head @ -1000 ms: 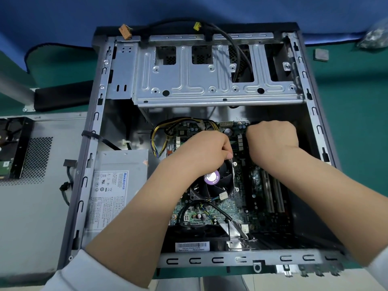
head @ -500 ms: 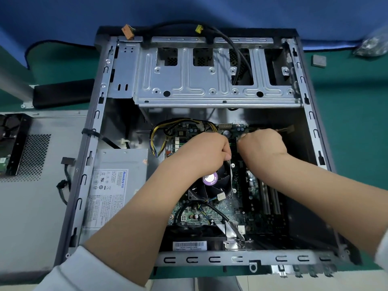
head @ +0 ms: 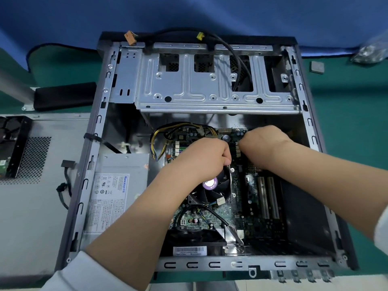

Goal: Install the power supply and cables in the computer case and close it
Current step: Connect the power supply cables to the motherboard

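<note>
Head view: both hands deep in computer case (head: 98, 131), fists nearly touching over motherboard (head: 235, 208)

Left hand (head: 206, 157) and right hand (head: 265, 143) curled knuckles-up; grasped item hidden, can't tell. White socket (head: 224, 130) just far of both, long axis left-right, roughly equidistant. Power supply (head: 117, 185) seated near-left, label reads "Huntkey". Yellow-black cables (head: 165, 133) loop left of left hand

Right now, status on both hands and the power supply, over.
Left hand and right hand both curled over the motherboard; what they hold is hidden. Power supply seated in case, side open. Side panel lies beside it.
</note>
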